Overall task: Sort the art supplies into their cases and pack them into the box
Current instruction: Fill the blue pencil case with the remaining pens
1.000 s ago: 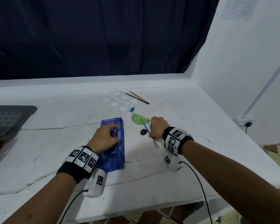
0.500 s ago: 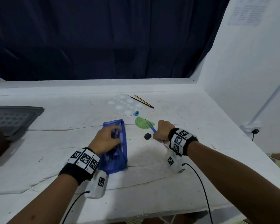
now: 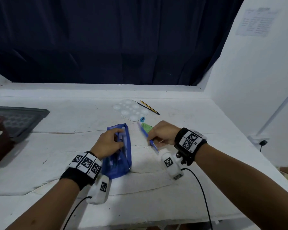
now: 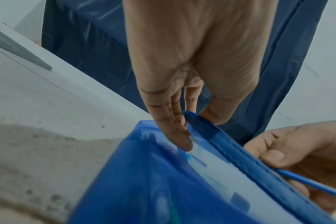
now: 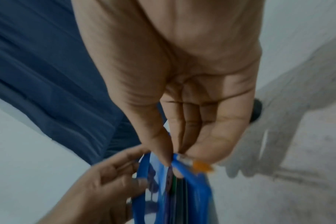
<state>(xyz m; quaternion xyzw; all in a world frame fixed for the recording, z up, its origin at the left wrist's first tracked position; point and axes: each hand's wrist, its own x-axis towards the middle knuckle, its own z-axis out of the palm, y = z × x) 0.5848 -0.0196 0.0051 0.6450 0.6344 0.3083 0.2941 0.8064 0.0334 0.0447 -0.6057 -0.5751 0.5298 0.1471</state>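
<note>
Left hand (image 3: 109,141) gripping open mouth of blue pouch (image 3: 118,156) lying on white table (image 3: 56,146), thumb one side of the rim, fingers (image 4: 175,131) the other. Right hand (image 3: 163,133) pinching blue brush (image 3: 148,138) between thumb and fingertips, just right of the pouch, orange tip by the pouch mouth in wrist view. Behind: green protractor (image 3: 146,127), blue sharpener (image 3: 142,119), clear palette (image 3: 131,109), pencil (image 3: 150,107); grey tray (image 3: 23,117) far left.

I see a dark navy curtain (image 3: 106,39) behind the white worktop (image 3: 73,123), white wall (image 3: 256,72) right with a posted sheet (image 3: 256,22).
</note>
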